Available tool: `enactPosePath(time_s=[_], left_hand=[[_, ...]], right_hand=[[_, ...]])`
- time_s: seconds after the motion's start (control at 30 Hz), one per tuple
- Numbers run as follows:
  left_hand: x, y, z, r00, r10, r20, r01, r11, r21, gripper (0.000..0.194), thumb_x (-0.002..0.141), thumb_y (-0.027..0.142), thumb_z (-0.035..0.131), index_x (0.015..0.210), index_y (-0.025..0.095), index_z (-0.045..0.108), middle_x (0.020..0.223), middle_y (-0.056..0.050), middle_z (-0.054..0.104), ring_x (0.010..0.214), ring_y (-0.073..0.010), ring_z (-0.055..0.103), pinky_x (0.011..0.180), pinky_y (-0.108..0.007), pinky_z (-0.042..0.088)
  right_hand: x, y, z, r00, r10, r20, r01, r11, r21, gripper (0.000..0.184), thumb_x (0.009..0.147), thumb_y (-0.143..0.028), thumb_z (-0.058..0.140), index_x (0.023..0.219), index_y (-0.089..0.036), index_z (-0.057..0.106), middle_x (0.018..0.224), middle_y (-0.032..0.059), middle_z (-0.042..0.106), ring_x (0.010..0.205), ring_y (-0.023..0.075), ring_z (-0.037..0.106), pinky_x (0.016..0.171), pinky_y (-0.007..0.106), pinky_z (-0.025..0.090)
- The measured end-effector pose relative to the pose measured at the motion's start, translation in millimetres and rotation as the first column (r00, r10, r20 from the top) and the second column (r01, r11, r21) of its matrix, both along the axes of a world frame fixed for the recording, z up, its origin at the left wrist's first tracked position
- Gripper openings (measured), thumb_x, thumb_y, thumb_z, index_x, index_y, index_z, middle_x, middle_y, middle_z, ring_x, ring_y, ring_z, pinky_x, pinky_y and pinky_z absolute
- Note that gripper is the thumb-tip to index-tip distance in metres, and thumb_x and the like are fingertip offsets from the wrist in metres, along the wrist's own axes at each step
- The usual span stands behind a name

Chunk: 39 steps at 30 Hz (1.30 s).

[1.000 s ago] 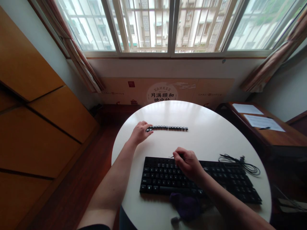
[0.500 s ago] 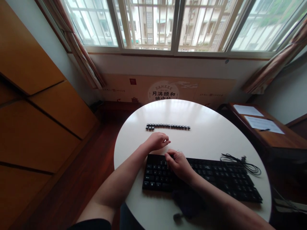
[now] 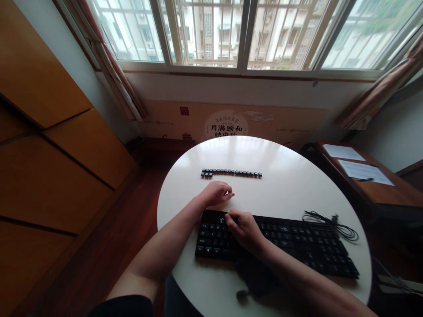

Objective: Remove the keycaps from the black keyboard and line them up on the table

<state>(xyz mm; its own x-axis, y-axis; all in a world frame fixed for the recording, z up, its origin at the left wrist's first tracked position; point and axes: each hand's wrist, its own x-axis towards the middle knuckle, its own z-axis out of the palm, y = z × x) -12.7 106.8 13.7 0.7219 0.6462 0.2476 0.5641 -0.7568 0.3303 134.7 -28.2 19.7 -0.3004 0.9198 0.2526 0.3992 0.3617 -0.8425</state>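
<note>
A black keyboard (image 3: pixel 291 240) lies across the near part of the round white table, with some keycaps gone from its upper left rows. Over those rows my right hand (image 3: pixel 244 226) is closed, pinching what looks like a wire keycap puller (image 3: pixel 246 218); only faint thin wire shows above the knuckles, and its working end is hidden. My left hand (image 3: pixel 218 193) rests on the table just behind the keyboard, fingers loosely curled with a gap at the thumb and nothing visible in them. Beyond it, loose black keycaps (image 3: pixel 231 171) stand in a long row, with 3 more in front at the left.
The keyboard's coiled cable (image 3: pixel 333 224) lies at the right of the round table (image 3: pixel 287 180). A dark, blurred object (image 3: pixel 254 281) sits under my right forearm at the near side. A wooden desk (image 3: pixel 396 196) with papers stands to the right.
My right hand has dipped slightly toward the keys and turned, so the wire loops above it show less. The left hand has stayed put.
</note>
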Motion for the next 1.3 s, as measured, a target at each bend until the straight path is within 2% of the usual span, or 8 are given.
enactPosePath(time_s=[0.2,0.43,0.67,0.77,0.83,0.97,1.1,1.3], left_hand=[[-4.9,-5.5,24.5,0.986,-0.082,0.143,0.111,0.972,-0.205,0.017,0.088,0.029,0.061,0.086,0.018,0.074,0.080,-0.003,0.070,0.069,-0.0133,0.058,0.064,-0.024,0.040],[-3.9,-23.2,57.8,0.924,-0.276,0.265,0.369,0.824,-0.429,0.024,0.084,0.035,0.071,0.099,0.017,0.074,0.088,-0.005,0.072,0.073,-0.0127,0.062,0.066,-0.022,0.048],[14.5,-30.4,71.0,0.952,-0.294,0.080,0.305,0.922,-0.240,0.021,0.085,0.023,0.071,0.106,0.023,0.073,0.089,-0.002,0.072,0.073,-0.0124,0.064,0.069,-0.022,0.048],[6.8,-10.3,65.6,0.975,-0.215,0.053,0.220,0.967,-0.128,0.019,0.085,0.021,0.070,0.104,0.023,0.072,0.097,-0.003,0.073,0.080,-0.0142,0.065,0.075,-0.024,0.048],[-4.1,8.6,55.1,0.996,-0.067,0.057,0.069,0.997,-0.023,0.017,0.086,0.019,0.068,0.103,0.024,0.072,0.098,-0.003,0.073,0.086,-0.0166,0.065,0.078,-0.027,0.048],[-27.4,41.9,23.8,0.983,0.177,0.055,-0.183,0.975,0.124,0.016,0.086,0.017,0.067,0.100,0.024,0.072,0.095,-0.002,0.075,0.092,-0.0208,0.061,0.081,-0.031,0.049],[-38.0,56.0,-0.2,0.980,0.188,0.056,-0.195,0.967,0.165,0.015,0.084,0.016,0.068,0.096,0.023,0.074,0.096,-0.003,0.074,0.093,-0.0219,0.059,0.085,-0.034,0.050],[-40.3,60.8,-13.4,0.969,0.235,0.076,-0.245,0.952,0.182,0.015,0.079,0.017,0.070,0.091,0.025,0.076,0.107,-0.004,0.071,0.102,-0.0242,0.056,0.093,-0.040,0.047]], right_hand=[[5.3,3.1,-3.1,0.918,-0.188,-0.348,0.124,0.972,-0.198,0.040,0.099,-0.044,0.043,0.068,-0.020,0.048,0.051,-0.0035,0.052,0.041,0.0094,0.047,0.047,0.021,0.038],[33.9,11.3,21.5,0.909,-0.240,-0.341,0.182,0.964,-0.194,0.036,0.097,-0.046,0.049,0.073,-0.019,0.054,0.051,-0.0039,0.053,0.040,0.0096,0.048,0.042,0.020,0.038],[58.5,15.5,33.1,0.964,-0.257,-0.064,0.258,0.966,0.011,0.034,0.097,-0.040,0.048,0.073,-0.018,0.058,0.054,-0.0024,0.056,0.045,0.0104,0.051,0.049,0.021,0.041],[64.3,18.4,31.6,0.947,-0.317,-0.042,0.320,0.945,0.074,0.035,0.097,-0.039,0.047,0.071,-0.019,0.056,0.055,-0.0023,0.056,0.047,0.0107,0.052,0.052,0.021,0.041],[66.4,20.1,29.4,0.938,-0.342,-0.056,0.346,0.935,0.074,0.035,0.098,-0.038,0.046,0.070,-0.019,0.054,0.054,-0.0028,0.055,0.047,0.0106,0.052,0.053,0.021,0.040],[64.4,20.3,25.2,0.953,-0.303,-0.006,0.302,0.946,0.122,0.035,0.098,-0.036,0.046,0.068,-0.019,0.053,0.055,-0.0026,0.054,0.049,0.0103,0.051,0.055,0.022,0.039],[61.0,18.5,22.7,0.962,-0.270,0.030,0.261,0.951,0.165,0.035,0.098,-0.034,0.045,0.066,-0.019,0.050,0.056,-0.0027,0.051,0.051,0.0102,0.047,0.055,0.022,0.036],[59.7,17.1,16.0,0.969,-0.243,0.053,0.234,0.963,0.134,0.035,0.098,-0.034,0.045,0.068,-0.018,0.052,0.057,-0.0028,0.050,0.051,0.0100,0.045,0.055,0.023,0.033]])
